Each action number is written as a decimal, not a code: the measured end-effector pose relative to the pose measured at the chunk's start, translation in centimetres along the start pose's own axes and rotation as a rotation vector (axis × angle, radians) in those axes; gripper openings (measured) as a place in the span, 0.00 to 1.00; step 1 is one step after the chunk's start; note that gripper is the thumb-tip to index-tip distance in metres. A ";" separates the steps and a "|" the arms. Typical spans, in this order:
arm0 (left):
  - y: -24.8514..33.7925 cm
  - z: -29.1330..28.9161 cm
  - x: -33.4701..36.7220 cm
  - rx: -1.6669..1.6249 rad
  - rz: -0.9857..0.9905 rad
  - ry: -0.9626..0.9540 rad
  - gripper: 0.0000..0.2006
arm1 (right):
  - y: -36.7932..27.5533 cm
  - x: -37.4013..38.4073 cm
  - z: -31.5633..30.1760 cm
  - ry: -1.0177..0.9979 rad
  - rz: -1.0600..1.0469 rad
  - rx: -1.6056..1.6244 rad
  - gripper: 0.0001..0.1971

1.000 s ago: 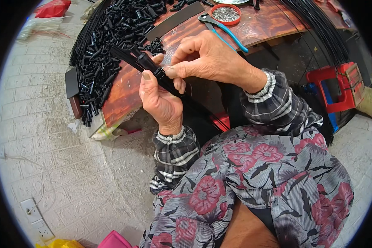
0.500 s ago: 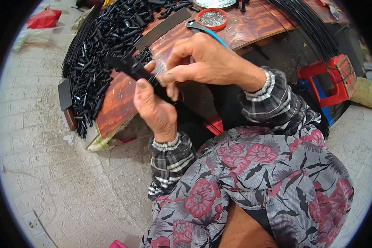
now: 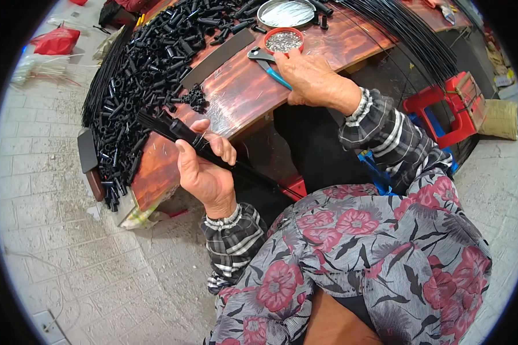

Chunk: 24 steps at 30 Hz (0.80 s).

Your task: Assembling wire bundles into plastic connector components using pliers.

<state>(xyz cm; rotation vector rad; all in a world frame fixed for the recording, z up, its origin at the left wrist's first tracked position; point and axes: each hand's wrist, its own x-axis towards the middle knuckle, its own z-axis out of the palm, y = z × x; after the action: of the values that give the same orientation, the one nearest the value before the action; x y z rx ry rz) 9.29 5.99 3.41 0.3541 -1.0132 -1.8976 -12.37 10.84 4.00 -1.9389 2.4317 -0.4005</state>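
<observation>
Through the head camera I count one left hand (image 3: 209,177), one right hand (image 3: 318,82), one pair of blue-handled pliers (image 3: 278,77), one red dish (image 3: 266,42), one round tray (image 3: 259,17) and one held black bundle (image 3: 155,125); the heaped black tubes (image 3: 161,53) are too many for me to number.

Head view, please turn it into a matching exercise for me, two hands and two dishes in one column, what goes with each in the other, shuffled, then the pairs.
Column one:
1. Left hand
2. Right hand
3. Red dish
4. Round metal dish

Column two:
A. Contains small silvery pieces
B. Is at the blue-handled pliers
C. Contains something whitish
D. Grips a bundle of thin black strands

Right pairs: 1-D, 2-B, 3-A, 4-C.
</observation>
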 end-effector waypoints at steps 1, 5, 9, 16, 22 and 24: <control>0.1 -0.1 -0.2 0.027 0.014 0.021 0.23 | 0.0 -0.1 0.1 -0.005 -0.007 0.059 0.23; -0.4 -0.3 0.7 -0.044 0.004 -0.055 0.22 | 0.4 -1.6 -1.5 -0.068 0.062 0.351 0.20; -0.4 -0.3 0.9 0.069 0.011 -0.043 0.24 | 0.3 -4.1 -1.2 -0.158 0.024 1.159 0.14; -1.3 0.2 0.7 0.194 0.053 -0.034 0.25 | -1.8 -6.2 1.5 0.096 -0.238 0.678 0.14; -1.5 0.6 0.9 0.154 0.053 0.055 0.25 | -3.3 -5.8 2.3 0.127 -0.175 0.364 0.28; -1.6 0.8 1.0 0.169 0.063 0.062 0.25 | -3.5 -5.5 2.4 0.195 -0.190 0.321 0.29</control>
<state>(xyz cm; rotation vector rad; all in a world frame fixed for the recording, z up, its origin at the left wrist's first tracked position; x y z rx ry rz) 7.31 5.98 2.82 0.4710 -1.1327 -1.7395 -7.30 14.95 1.52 -2.0700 2.1175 -0.9602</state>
